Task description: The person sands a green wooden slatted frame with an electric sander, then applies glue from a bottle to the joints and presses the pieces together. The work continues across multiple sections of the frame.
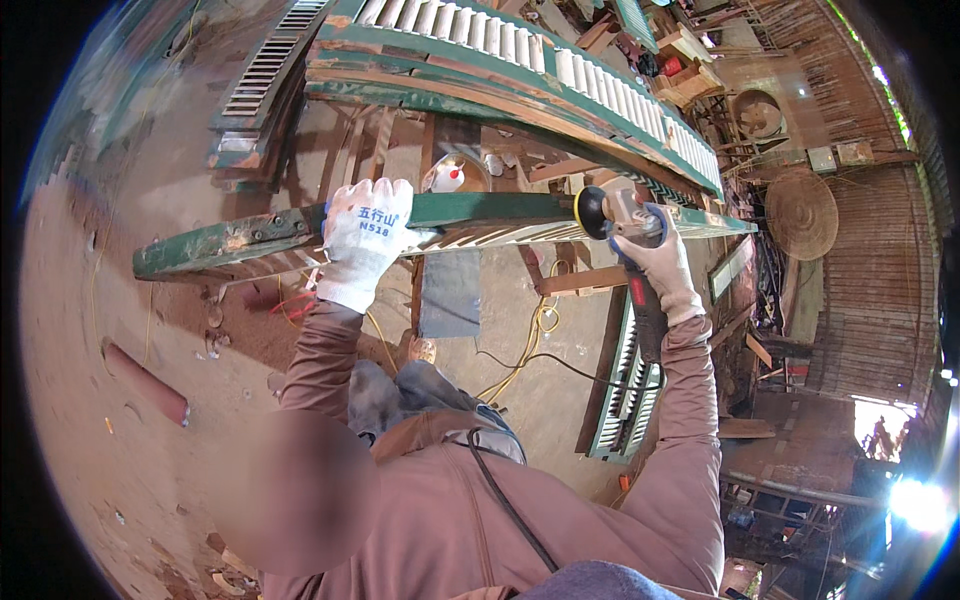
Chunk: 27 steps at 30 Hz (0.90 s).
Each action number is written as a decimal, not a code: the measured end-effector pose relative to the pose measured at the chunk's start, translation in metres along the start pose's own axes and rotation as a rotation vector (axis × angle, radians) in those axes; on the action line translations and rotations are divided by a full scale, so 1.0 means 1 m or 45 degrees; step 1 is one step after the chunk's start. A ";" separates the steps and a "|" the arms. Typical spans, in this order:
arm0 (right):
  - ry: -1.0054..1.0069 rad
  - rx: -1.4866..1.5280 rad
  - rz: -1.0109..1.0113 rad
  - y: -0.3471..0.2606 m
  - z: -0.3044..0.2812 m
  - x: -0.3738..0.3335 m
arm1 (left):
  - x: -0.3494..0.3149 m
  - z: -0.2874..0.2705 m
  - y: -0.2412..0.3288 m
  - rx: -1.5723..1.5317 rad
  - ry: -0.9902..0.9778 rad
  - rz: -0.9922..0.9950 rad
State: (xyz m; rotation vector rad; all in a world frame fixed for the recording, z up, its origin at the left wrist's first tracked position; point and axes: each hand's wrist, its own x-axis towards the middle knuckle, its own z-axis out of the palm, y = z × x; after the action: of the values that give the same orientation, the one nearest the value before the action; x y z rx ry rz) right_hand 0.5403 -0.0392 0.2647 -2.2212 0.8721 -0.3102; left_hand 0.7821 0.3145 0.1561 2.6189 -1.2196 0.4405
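A long green wooden louvered shutter point(480, 210) stands on its edge across the space in front of me, its paint worn to bare wood in patches at the left end. My left hand point(364, 240), in a white work glove, is closed over its upper edge. In my gloved right hand point(668, 262) is an angle grinder point(625, 212), gripped near its head. The grinder's yellow-backed round disc point(592, 212) is at the shutter's upper edge; whether it touches I cannot tell. Its dark body runs back along my forearm, with a black cord trailing from it.
Stacked green-framed shutters point(440, 75) lie beyond, with another stack point(262, 90) at far left. One more shutter point(625, 390) rests on the floor by my right arm. Yellow cable point(530, 345) coils near my legs. A dark red roll point(145, 383) lies left; a woven basket point(800, 217) is at right.
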 end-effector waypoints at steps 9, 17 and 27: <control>-0.032 -0.077 -0.007 -0.036 0.005 0.001 | -0.005 -0.003 0.005 -0.019 0.074 -0.041; -0.021 -0.227 -0.054 -0.055 0.020 -0.021 | -0.005 -0.008 0.005 0.011 0.080 -0.002; 0.154 -0.244 0.066 0.035 -0.022 -0.001 | -0.002 -0.003 0.006 -0.050 0.126 0.006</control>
State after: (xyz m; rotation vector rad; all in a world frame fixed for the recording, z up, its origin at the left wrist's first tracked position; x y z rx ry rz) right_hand 0.5122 -0.0677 0.2561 -2.3703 1.0614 -0.3521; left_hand 0.7758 0.3126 0.1586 2.5298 -1.1908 0.5346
